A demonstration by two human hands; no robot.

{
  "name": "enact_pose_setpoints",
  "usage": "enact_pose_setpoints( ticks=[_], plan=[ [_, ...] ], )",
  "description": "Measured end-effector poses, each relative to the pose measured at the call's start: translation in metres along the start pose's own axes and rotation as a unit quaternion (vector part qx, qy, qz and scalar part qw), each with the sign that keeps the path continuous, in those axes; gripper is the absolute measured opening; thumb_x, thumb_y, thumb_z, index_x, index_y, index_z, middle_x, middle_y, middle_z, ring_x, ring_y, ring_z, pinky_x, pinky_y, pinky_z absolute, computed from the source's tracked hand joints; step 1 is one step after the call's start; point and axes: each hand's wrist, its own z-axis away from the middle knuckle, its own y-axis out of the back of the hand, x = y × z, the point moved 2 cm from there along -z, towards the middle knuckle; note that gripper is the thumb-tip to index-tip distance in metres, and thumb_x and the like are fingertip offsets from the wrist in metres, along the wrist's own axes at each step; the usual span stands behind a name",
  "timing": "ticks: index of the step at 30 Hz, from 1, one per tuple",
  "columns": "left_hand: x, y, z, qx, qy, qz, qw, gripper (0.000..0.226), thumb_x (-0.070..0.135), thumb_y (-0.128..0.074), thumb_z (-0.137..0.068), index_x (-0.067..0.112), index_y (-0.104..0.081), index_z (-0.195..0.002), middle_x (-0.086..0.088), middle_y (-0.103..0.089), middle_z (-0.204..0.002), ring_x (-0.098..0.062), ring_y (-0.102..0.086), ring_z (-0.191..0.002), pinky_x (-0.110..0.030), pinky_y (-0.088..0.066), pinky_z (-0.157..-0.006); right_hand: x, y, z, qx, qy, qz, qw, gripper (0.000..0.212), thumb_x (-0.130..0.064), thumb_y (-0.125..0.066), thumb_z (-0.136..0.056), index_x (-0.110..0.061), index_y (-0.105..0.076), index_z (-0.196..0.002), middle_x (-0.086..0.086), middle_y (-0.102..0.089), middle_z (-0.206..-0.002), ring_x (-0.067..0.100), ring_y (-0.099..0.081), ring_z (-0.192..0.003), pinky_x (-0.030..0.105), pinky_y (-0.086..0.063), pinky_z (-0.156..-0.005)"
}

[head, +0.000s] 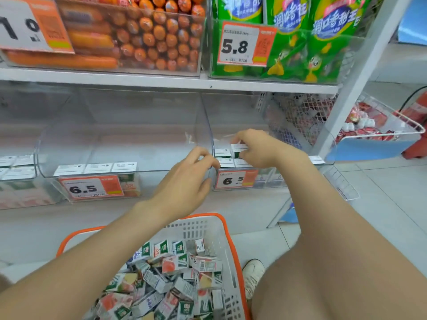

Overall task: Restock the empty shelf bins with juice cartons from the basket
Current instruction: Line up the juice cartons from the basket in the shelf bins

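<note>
Juice cartons (161, 285) are lying heaped in the basket (233, 245) while the right hand (258, 148) is pinching one carton (239, 149) by its stiff sides near the front edge of the right bin (329, 158). It is likely light and crushable. At the bin's corner the left hand (184, 181) is curling, its grip impossible to tell.

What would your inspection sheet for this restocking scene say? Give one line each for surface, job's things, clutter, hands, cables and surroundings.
Surface: white shelf; tiled floor below.
Job's things: basket full of loose cartons; middle bin holds one front row; right bin has a few rows.
Clutter: nothing seen.
Hands: right hand pinches a carton in the right bin; left hand at that bin's front corner, grip unclear.
Cables: black cable at far right.
Surroundings: sausages and green packs above; wire basket of red packets to the right.
</note>
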Motion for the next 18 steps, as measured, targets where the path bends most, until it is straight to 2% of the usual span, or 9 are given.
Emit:
enact_pose_setpoints(
  ticks=[3,6,9,11,13,14,16,18],
  plan=[
    [-0.009,-0.004,0.003,-0.017,-0.006,0.024,1.000,0.038,0.016,-0.060,-0.099,0.036,-0.054,-0.131,0.012,-0.044,-0.137,-0.026,-0.064,-0.109,-0.046,-0.053,-0.094,-0.004,-0.004,-0.004,-0.036,-0.012,-0.018,0.999,0.055,-0.008,-0.049,-0.092,-0.019,-0.056,-0.145,0.011,-0.054,-0.150,0.030,-0.052,-0.136,0.038,-0.045,-0.109],
    [-0.015,-0.004,0.004,-0.020,-0.020,0.032,0.999,0.038,0.015,-0.061,-0.098,0.031,-0.058,-0.133,0.011,-0.052,-0.134,-0.019,-0.060,-0.119,-0.043,-0.049,-0.103,-0.008,-0.010,-0.004,-0.016,-0.035,-0.006,0.999,0.052,-0.006,-0.047,-0.092,-0.009,-0.058,-0.142,0.017,-0.056,-0.147,0.036,-0.052,-0.134,0.041,-0.047,-0.109],
    [-0.018,0.000,0.012,0.034,-0.028,0.031,0.999,0.033,0.006,-0.055,-0.095,0.022,-0.066,-0.122,0.006,-0.063,-0.124,-0.017,-0.056,-0.120,-0.041,-0.046,-0.105,-0.026,-0.008,0.009,0.116,-0.025,0.022,0.993,0.038,-0.006,-0.050,-0.088,-0.003,-0.059,-0.125,0.023,-0.061,-0.126,0.042,-0.058,-0.114,0.044,-0.052,-0.091],
    [-0.020,0.004,0.027,0.110,-0.020,0.006,0.994,0.034,0.004,-0.045,-0.088,0.019,-0.069,-0.107,0.004,-0.067,-0.110,-0.022,-0.056,-0.111,-0.043,-0.045,-0.097,-0.052,-0.008,0.027,0.227,-0.001,0.012,0.974,0.024,-0.005,-0.051,-0.085,-0.004,-0.062,-0.107,0.021,-0.064,-0.106,0.041,-0.059,-0.098,0.040,-0.046,-0.075],
    [-0.023,0.005,0.046,0.171,-0.021,-0.013,0.985,0.032,0.006,-0.041,-0.084,0.015,-0.070,-0.094,0.004,-0.066,-0.097,-0.025,-0.055,-0.098,-0.042,-0.043,-0.087,-0.086,-0.018,0.050,0.265,0.031,-0.017,0.964,0.019,-0.012,-0.048,-0.081,-0.008,-0.065,-0.089,0.018,-0.068,-0.088,0.041,-0.061,-0.082,0.039,-0.045,-0.065],
    [-0.026,0.003,0.057,0.183,-0.022,-0.017,0.983,0.028,0.006,-0.043,-0.084,0.013,-0.070,-0.089,0.002,-0.065,-0.092,-0.025,-0.054,-0.091,-0.040,-0.042,-0.082,-0.103,-0.028,0.060,0.238,0.059,-0.029,0.969,0.022,-0.018,-0.046,-0.078,-0.009,-0.065,-0.083,0.017,-0.068,-0.081,0.041,-0.061,-0.077,0.039,-0.049,-0.062],
    [-0.036,-0.004,0.078,0.157,-0.010,-0.013,0.987,0.022,0.007,-0.046,-0.084,0.013,-0.067,-0.082,0.003,-0.063,-0.083,-0.025,-0.055,-0.080,-0.037,-0.041,-0.072,-0.132,-0.056,0.076,0.108,0.108,-0.032,0.988,0.024,-0.025,-0.044,-0.079,-0.012,-0.062,-0.073,0.013,-0.063,-0.072,0.037,-0.058,-0.071,0.037,-0.052,-0.062],
    [-0.053,-0.018,0.100,0.059,0.052,0.032,0.996,0.022,0.011,-0.046,-0.083,0.021,-0.065,-0.077,0.010,-0.060,-0.074,-0.024,-0.058,-0.071,-0.035,-0.043,-0.064,-0.149,-0.090,0.086,-0.037,0.150,0.021,0.988,0.022,-0.018,-0.049,-0.087,-0.016,-0.052,-0.066,0.007,-0.053,-0.067,0.030,-0.052,-0.067,0.035,-0.046,-0.061]
  ],
)
